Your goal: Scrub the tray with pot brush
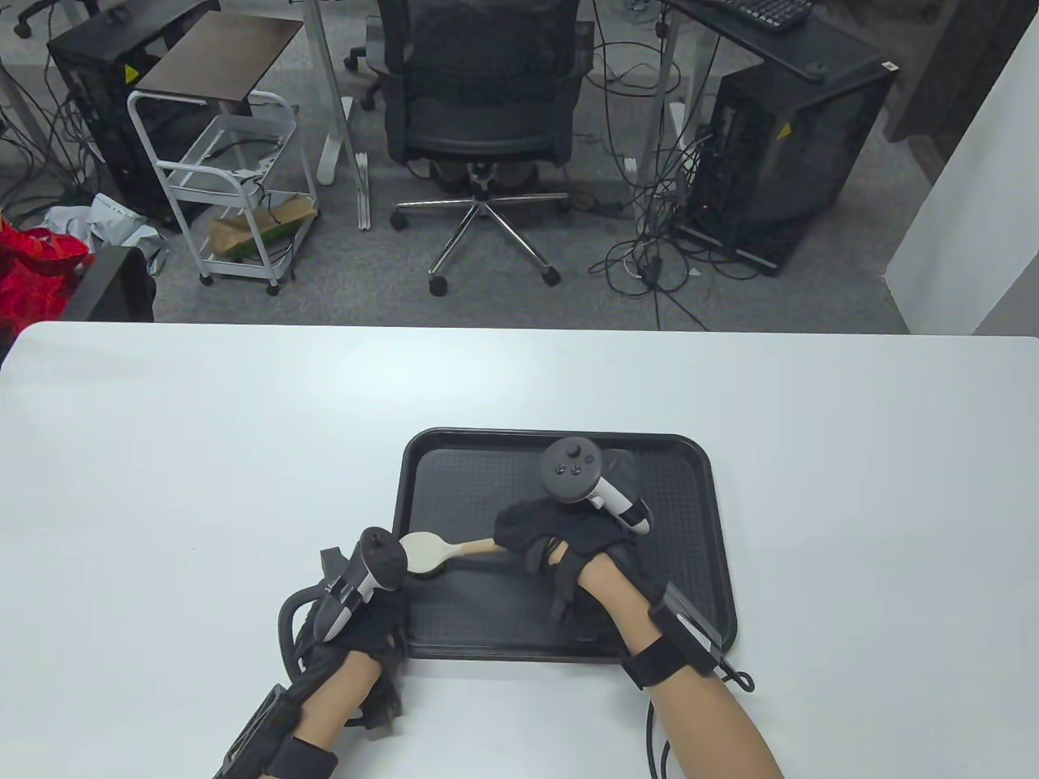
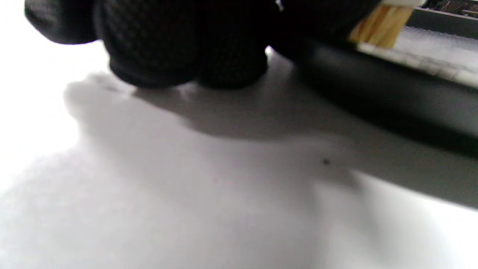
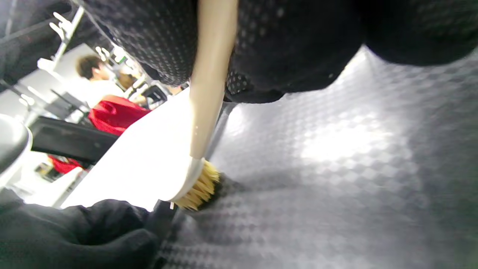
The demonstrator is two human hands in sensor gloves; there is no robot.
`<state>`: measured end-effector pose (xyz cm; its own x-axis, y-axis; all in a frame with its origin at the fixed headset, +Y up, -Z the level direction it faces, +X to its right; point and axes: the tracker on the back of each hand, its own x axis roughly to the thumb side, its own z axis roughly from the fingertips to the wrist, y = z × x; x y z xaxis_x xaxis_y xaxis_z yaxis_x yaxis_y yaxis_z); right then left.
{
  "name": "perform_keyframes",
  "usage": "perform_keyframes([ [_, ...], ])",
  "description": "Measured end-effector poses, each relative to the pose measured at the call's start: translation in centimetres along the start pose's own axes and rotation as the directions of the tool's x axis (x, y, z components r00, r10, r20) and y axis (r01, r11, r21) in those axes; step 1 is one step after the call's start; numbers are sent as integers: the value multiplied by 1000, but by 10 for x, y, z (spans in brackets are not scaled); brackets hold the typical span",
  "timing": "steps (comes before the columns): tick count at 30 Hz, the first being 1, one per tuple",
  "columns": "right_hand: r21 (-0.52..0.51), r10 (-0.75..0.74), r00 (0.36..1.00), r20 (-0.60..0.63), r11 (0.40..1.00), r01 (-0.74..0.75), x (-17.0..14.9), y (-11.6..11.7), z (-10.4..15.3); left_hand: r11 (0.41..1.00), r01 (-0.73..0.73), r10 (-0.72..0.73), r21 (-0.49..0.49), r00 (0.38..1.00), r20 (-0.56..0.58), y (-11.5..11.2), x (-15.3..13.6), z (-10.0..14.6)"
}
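A black textured tray (image 1: 690,560) lies on the white table (image 1: 162,454). My right hand (image 1: 560,535) grips the wooden handle of a pot brush (image 1: 434,552). The brush's white head and tan bristles (image 3: 199,190) press on the tray floor (image 3: 336,168) near its left rim. My left hand (image 1: 365,617) rests at the tray's front left corner and its fingers (image 3: 93,231) lie on the rim. In the left wrist view the gloved fingers (image 2: 168,41) press down on the table beside the tray's rim (image 2: 392,97), with the bristles (image 2: 381,26) just behind.
The table's far edge runs across the table view, with an office chair (image 1: 479,105), a white cart (image 1: 235,178) and computer towers (image 1: 779,154) on the floor beyond. Bare white table lies left, right and behind the tray.
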<state>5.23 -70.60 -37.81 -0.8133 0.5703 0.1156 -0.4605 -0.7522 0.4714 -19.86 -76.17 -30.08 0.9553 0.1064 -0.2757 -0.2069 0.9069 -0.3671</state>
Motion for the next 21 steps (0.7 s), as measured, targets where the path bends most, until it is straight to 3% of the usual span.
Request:
perform_keyframes([
  [8,41,102,992,-78,994,-99,-13,-19,9,1000,2,-2,3,1000,0,0,0,0],
  [21,73,74,976,-206,995,-61,-65,-62,26,1000,-1,1,1,1000,0,0,0,0],
])
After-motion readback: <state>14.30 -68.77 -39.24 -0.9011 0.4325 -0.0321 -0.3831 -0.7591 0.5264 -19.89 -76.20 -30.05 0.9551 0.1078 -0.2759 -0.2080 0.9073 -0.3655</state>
